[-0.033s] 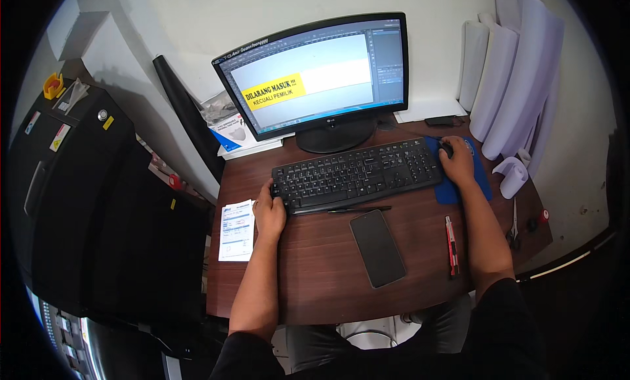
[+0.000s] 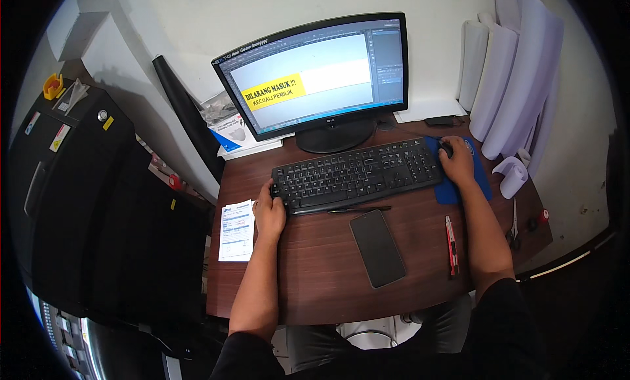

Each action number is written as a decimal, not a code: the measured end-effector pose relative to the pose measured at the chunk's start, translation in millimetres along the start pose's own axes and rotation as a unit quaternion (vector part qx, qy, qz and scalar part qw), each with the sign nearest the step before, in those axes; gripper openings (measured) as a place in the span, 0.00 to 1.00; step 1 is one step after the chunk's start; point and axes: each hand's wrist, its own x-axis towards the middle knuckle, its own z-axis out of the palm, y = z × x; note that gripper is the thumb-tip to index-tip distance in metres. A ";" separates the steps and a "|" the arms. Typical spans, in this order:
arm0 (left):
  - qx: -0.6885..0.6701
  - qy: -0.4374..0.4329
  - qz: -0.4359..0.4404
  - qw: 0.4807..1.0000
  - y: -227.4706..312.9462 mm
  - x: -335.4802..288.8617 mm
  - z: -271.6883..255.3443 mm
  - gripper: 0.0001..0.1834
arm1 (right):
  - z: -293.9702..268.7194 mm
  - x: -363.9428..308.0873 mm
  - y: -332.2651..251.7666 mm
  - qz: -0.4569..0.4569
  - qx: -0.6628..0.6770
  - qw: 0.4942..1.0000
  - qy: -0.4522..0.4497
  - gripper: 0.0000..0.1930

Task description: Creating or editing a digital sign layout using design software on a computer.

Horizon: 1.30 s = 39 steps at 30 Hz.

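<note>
"While the dark brown, wood-grained counter (image 2: 315, 268) carries everything, what stands biggest on it?"

"The wide, black-framed monitor (image 2: 321, 72) at the far side, its screen showing a yellow rectangle with dark lettering."

"Next down?"

"The long, black plastic keyboard (image 2: 357, 173), lying in front of the monitor. I'd judge it light and stiff; its short ends give the safest hold, clear of the keys. The left hand (image 2: 269, 213) touches its left end, thumb and forefinger apart; its other fingers I can't make out."

"Then?"

"The flat, blue mouse mat (image 2: 449, 195) to the right, probably soft. After that, the slim, dark-faced phone (image 2: 378, 249), flat on the counter nearer the person, untouched; likely slick and fragile, best held by its long edges."

"And smallest?"

"The rounded, black mouse (image 2: 447, 146), on the mat. The fingers of the right hand (image 2: 461, 163) are closed over it. It should be light, hard and smooth, best held by its sides, palm behind."
</note>
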 end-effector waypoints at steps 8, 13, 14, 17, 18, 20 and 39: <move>0.002 -0.007 -0.009 1.000 -0.2 -0.5 0.8 0.30 | 1.0 -1.0 1.6 -0.003 0.024 1.000 0.010 0.16; -0.005 -0.008 0.002 1.000 -5.8 0.6 0.8 0.29 | 1.4 -1.0 0.1 -0.011 0.026 1.000 0.013 0.16; -0.004 -0.014 -0.008 1.000 -5.5 0.8 0.8 0.29 | 0.9 -1.0 -0.5 -0.008 0.029 0.999 0.012 0.16; -0.002 -0.010 -0.011 1.000 0.6 -1.1 0.3 0.29 | -0.4 -1.7 -1.6 -0.003 0.018 1.000 0.012 0.15; -0.002 -0.010 -0.011 1.000 -0.7 -0.5 1.4 0.29 | 0.1 -1.4 -0.1 -0.003 0.018 1.000 0.013 0.15; -0.002 0.001 0.006 1.000 -3.0 0.9 1.5 0.29 | 1.1 0.0 1.8 -0.017 0.023 0.999 0.015 0.15; -0.005 0.019 0.014 1.000 -6.7 1.3 2.9 0.28 | -0.4 -0.6 -1.8 0.005 0.026 1.000 0.000 0.15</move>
